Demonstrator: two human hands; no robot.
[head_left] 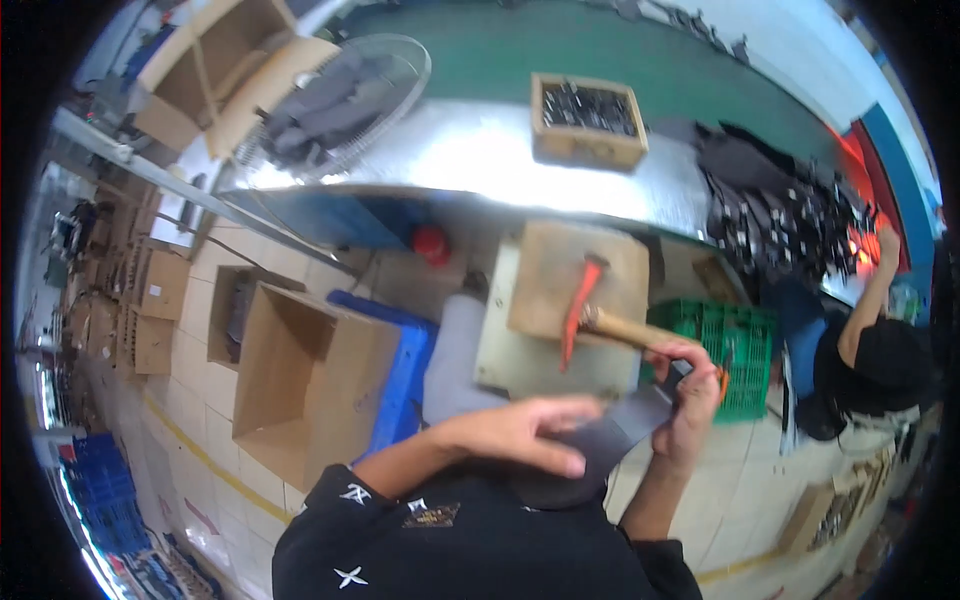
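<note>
My right hand (688, 405) is closed on a flat grey piece (625, 428) with a dark end (680, 372). Its fingertips also meet the end of a hammer's wooden handle; whether they grip it I cannot tell. The hammer (578, 312) has a long red head lying on a square tan block (545, 270). Left of the grey piece, my left hand (525, 432) has its fingers stretched and its thumb apart. It overlaps the piece's near edge, slightly blurred, and contact is unclear. Beneath the block is a pale board (498, 335).
A wooden box (590, 155) of small dark parts stands on the metal bench (450, 150). Grey pieces fill a wire basket (425, 75) at left; more lie heaped (790, 210) at right. Around me are a green crate (745, 385), cardboard box (350, 390) and another person (885, 360).
</note>
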